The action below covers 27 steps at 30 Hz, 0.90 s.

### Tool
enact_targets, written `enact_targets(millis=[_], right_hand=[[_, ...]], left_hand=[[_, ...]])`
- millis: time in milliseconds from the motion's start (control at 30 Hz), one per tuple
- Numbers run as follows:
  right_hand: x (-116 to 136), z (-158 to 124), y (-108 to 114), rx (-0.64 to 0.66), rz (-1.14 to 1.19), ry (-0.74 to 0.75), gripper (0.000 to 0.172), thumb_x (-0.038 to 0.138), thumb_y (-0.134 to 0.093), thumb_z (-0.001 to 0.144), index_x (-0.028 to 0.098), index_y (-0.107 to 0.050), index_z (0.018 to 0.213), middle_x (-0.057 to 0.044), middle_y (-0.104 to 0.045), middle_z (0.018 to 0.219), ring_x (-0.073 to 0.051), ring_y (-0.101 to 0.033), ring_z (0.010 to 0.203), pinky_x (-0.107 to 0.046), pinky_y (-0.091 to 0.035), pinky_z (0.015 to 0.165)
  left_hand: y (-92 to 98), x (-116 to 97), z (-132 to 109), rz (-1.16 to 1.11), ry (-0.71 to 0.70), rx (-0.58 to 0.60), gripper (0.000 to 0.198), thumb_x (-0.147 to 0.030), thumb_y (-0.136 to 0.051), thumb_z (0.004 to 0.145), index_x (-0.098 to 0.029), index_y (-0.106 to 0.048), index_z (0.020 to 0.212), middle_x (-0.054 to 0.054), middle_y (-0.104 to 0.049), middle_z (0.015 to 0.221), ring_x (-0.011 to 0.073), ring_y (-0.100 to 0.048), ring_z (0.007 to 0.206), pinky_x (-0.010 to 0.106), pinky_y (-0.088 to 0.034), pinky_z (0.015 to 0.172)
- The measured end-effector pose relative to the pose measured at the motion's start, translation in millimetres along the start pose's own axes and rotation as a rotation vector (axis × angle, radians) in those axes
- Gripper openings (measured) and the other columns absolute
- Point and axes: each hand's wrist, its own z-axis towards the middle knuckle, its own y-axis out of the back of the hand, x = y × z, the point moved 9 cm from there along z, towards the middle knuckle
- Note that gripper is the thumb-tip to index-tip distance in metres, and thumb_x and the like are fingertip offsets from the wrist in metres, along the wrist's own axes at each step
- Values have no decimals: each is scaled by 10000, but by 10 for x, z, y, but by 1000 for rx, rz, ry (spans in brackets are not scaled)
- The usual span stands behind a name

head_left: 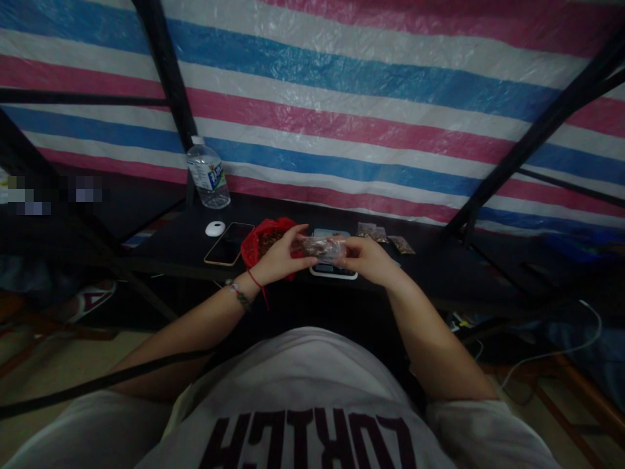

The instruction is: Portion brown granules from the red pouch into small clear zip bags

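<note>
Both hands pinch a small clear packet (319,248) lengthwise just above the scale (334,271), left hand (279,256) and right hand (367,258) closed on opposite ends.

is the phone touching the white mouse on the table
Apart. The head view shows a strip of dark table between the phone and the white mouse.

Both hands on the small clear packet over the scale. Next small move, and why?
Probably lower the small clear packet onto the scale. The left hand and right hand pinch its two ends just above the scale, the red bag lies open beside it, and finished-looking packets lie behind. Whether it is sealed is too dim to tell.
</note>
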Motion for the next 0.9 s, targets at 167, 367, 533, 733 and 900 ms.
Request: enact_targets(millis=[167, 367, 533, 733, 900], right_hand=[[52, 3, 89, -61, 25, 35, 365, 240, -592, 792, 176, -671, 1143, -58, -696, 1003, -157, -623, 788, -268, -485, 710], [-38, 25, 148, -147, -102, 23, 299, 209, -539, 799, 164, -719, 1033, -24, -678, 783, -137, -578, 669, -248, -451, 636], [-155, 48, 157, -188, -98, -6, 411, 243, -622, 753, 146, -658, 1151, -25, -657, 792, -130, -561, 657, -241, -437, 618], [-112, 66, -163, -17, -227, -2, 352, 210, -701, 700, 162, -698, 1048, -14, -667, 766, -136, -572, 664, -232, -417, 612], [22, 51, -484, 84, -251, 31, 137, 163, -645, 742, 161, -698, 868, -10, -671, 769, -128, -579, 671, -233, -417, 630]], left_hand=[[-128, 195, 2, -565, 203, 35, 514, -284, -749, 713, -159, -530, 1161, 113, -649, 1119, 223, -651, 958, 382, -518, 855], [-100, 227, 30, -542, 215, -31, 465, -239, -779, 667, -137, -575, 1073, 76, -680, 1006, 178, -658, 847, 310, -524, 769], [70, 307, 65, -274, 161, -89, 547, -321, -722, 716, -137, -504, 1183, 106, -658, 1024, 206, -651, 880, 385, -526, 808], [32, -245, -29, 563, -265, -20, 821, -492, -778, 603, -177, -468, 1295, 146, -517, 1319, 331, -449, 1243, 500, -321, 1074], [-275, -320, -129, 673, -226, 167, 636, -463, -748, 636, -171, -538, 1161, 110, -637, 1098, 289, -604, 1004, 424, -453, 917]])
